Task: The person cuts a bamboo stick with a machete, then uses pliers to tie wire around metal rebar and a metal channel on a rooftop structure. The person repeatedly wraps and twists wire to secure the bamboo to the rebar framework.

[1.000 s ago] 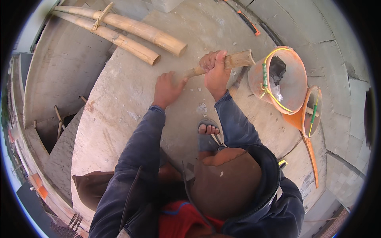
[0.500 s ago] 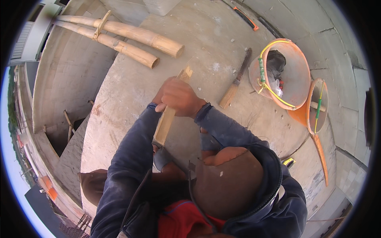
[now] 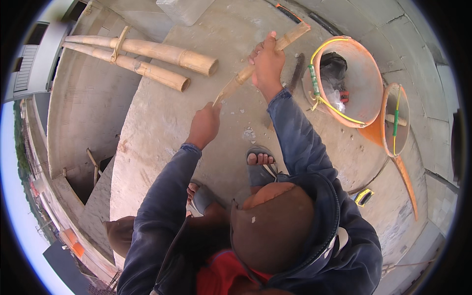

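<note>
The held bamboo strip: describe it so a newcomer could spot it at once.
Find the pale slab with two bamboo poles at its upper left. Right of them slants the bamboo strip, left hand at its lower end, right hand higher. Unlike the poles, it's hand-held.

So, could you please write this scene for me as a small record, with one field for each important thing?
Left hand: closed on the near end of a bamboo strip
Right hand: closed around the same strip, farther up
Strip: slanting, far end toward the upper right
Bamboo poles: two, at the upper left, a short crosspiece over them
Dark blade: right of the right hand, partly hidden
Large bucket: at right, black plastic inside
Yellow-black object: on the concrete, lower right; kind unclear
</note>
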Tool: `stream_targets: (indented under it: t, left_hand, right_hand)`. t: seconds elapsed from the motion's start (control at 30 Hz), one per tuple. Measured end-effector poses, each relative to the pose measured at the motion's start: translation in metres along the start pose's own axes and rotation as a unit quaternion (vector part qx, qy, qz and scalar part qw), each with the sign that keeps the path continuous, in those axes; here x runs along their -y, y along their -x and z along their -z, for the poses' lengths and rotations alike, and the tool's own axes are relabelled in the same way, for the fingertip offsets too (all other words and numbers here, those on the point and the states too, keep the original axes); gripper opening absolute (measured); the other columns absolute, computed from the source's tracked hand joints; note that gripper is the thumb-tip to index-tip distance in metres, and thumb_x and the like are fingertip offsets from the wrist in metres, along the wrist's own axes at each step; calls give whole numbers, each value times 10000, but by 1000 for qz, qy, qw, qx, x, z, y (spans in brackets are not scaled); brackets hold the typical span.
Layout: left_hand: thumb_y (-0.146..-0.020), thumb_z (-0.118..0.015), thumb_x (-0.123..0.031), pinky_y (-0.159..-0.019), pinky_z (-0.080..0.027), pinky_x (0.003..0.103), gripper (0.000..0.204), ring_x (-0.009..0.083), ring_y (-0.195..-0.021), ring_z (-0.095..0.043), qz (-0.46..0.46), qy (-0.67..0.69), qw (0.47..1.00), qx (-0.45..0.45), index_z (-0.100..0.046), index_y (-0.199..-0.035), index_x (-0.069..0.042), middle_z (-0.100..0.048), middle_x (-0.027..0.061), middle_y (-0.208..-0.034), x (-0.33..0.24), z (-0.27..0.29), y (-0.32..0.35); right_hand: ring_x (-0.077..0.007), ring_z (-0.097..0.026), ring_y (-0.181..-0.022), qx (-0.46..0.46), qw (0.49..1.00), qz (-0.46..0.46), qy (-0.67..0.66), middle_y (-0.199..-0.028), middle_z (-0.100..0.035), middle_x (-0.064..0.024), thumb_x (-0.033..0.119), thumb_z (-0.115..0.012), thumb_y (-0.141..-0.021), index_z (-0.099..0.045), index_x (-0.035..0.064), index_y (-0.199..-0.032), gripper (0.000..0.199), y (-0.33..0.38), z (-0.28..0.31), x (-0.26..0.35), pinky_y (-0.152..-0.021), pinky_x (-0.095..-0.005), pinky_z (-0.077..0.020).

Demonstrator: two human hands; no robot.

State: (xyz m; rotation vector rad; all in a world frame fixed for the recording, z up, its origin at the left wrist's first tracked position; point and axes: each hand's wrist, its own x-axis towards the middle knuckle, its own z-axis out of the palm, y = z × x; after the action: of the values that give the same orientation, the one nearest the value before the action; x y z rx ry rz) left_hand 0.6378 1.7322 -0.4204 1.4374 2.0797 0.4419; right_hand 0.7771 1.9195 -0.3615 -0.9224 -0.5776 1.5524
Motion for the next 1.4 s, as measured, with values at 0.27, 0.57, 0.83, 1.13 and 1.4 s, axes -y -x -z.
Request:
stream_targets:
  t: [0.27,0.57,0.83,1.13,1.4]
  left_hand:
    - [-1116,-504,-336,-750,-513,631,374,569,-816,-659,24,-2,995,98,-593,-1055,22,-668,335,-782,-51,41,53]
    - [-1117,-550,-276,-592,-466,568,348,512,-668,-654,-34,26,991,123,-608,-1086,65,-616,296,-655,-63,46,98]
    - [-1120,-559,-331,-599,-484,497,376,423,-621,-647,-31,58,986,153,-619,-1066,36,-597,262,-660,-43,12,109]
    - [-1103,-562,-508,-800,-600,344,544,213,-907,-744,96,275,901,322,-600,-1291,2,-714,143,-983,33,42,-25]
    - [-935,-824,-340,-1267,-298,546,978,326,-1593,-309,-215,359,906,-69,-266,-1664,-1,-346,262,-1680,-56,64,-39]
  right_hand:
    - [-121,-412,-581,23,949,-315,2,-761,-451,-7,341,-586,-1116,-470,84,-1042,292,-61,16,-37,-530,-330,-405]
    - [-162,-626,-670,170,899,-347,205,-850,-553,-53,300,-710,-1048,-495,13,-1322,451,-21,8,-78,-555,-340,-579]
    - [-114,-526,-514,305,909,-184,217,-749,-555,-22,320,-759,-1023,-476,33,-1241,458,20,-30,-21,-482,-306,-499]
    - [-182,-634,-601,125,938,277,167,-863,-589,-101,323,-655,-1085,-417,18,-1222,411,17,4,-4,-576,-353,-566]
    - [-400,-674,-965,268,707,342,558,-1069,-637,-179,336,-696,-1036,-576,-16,-1288,449,29,37,-9,-800,-477,-562]
